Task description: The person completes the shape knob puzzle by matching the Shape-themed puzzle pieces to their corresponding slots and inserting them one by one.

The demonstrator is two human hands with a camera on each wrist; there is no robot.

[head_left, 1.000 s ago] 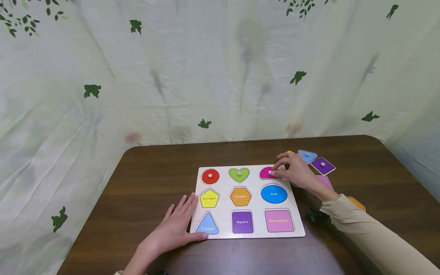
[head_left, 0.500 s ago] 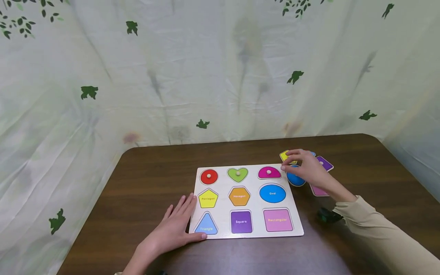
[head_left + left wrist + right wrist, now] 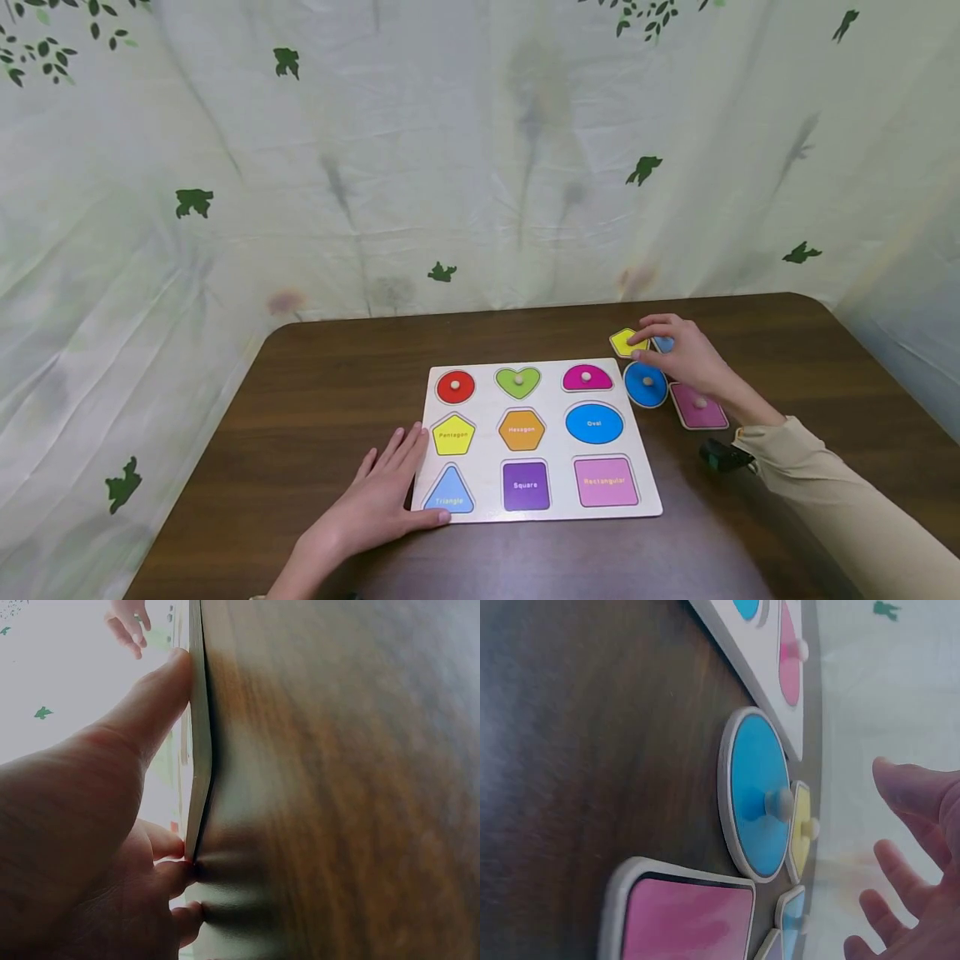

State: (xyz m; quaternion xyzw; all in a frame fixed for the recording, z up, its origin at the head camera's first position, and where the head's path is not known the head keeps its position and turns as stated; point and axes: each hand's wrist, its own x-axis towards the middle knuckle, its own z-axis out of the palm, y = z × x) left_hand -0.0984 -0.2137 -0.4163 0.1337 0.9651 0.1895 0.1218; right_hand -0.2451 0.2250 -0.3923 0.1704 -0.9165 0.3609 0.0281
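Note:
The white shape puzzle board (image 3: 557, 429) lies flat on the table. My left hand (image 3: 382, 500) rests at its left edge, fingers along the side and thumb on the lower left corner. In the head view my right hand (image 3: 690, 358) is above the loose knobbed pieces, beyond the board's right edge. Its fingers are spread, with nothing between them in the right wrist view. Below and around it lie a blue oval piece (image 3: 754, 780), a yellow piece (image 3: 624, 340), a pink rectangular piece (image 3: 693, 410) and a partly hidden blue piece (image 3: 664, 343).
Red circle (image 3: 450, 390), green heart (image 3: 517, 389) and magenta half-circle (image 3: 592, 385) pieces sit in the board's top row. Its other recesses show printed shapes. A dark device (image 3: 724, 455) is under the right wrist. Behind the brown table (image 3: 352, 367) hangs a patterned curtain (image 3: 465, 167).
My right hand has let go of the magenta half-circle's knob and moved right and away from me, over the loose pieces. The left hand holds its place.

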